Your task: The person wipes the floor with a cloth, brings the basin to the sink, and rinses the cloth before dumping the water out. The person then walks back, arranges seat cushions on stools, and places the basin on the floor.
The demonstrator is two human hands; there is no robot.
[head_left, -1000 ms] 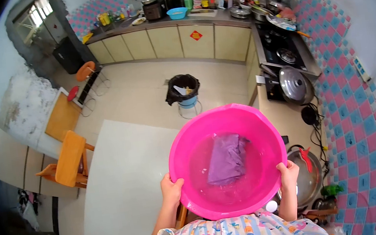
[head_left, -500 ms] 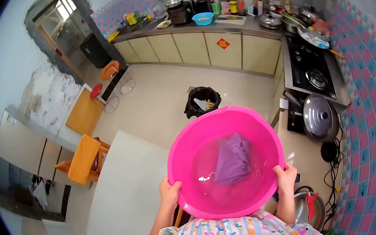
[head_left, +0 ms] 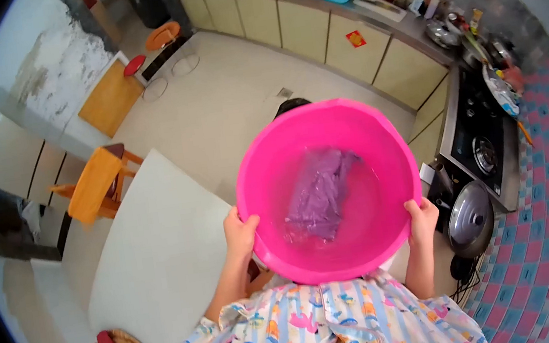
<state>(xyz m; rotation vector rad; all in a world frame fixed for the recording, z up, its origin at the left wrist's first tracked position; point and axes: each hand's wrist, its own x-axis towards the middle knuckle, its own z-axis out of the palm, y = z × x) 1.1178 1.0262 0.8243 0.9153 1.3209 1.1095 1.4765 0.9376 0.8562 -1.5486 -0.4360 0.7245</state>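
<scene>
A large pink basin point(head_left: 374, 137) is held in front of my body, one hand on each side. My left hand point(head_left: 241, 233) grips its left rim, with the thumb over the edge. On the right rim my right hand point(head_left: 423, 220) is closed in the same way. Inside, a purple cloth point(head_left: 322, 193) lies bunched and wet in shallow water. The fingers under the rim are hidden on both sides.
A white table point(head_left: 151, 236) stands on the left, with a wooden chair point(head_left: 99, 184) beyond it. Behind the basin a black-bagged bin point(head_left: 292, 105) is mostly covered. The stove point(head_left: 478, 138) and a lidded pan point(head_left: 469, 218) are at right. Stools point(head_left: 163, 36) stand far left.
The view has tilted down and turned. The basin sits higher in view and now covers most of the bin. The purple cloth has shifted leftward in the water. Both hands keep their grip.
</scene>
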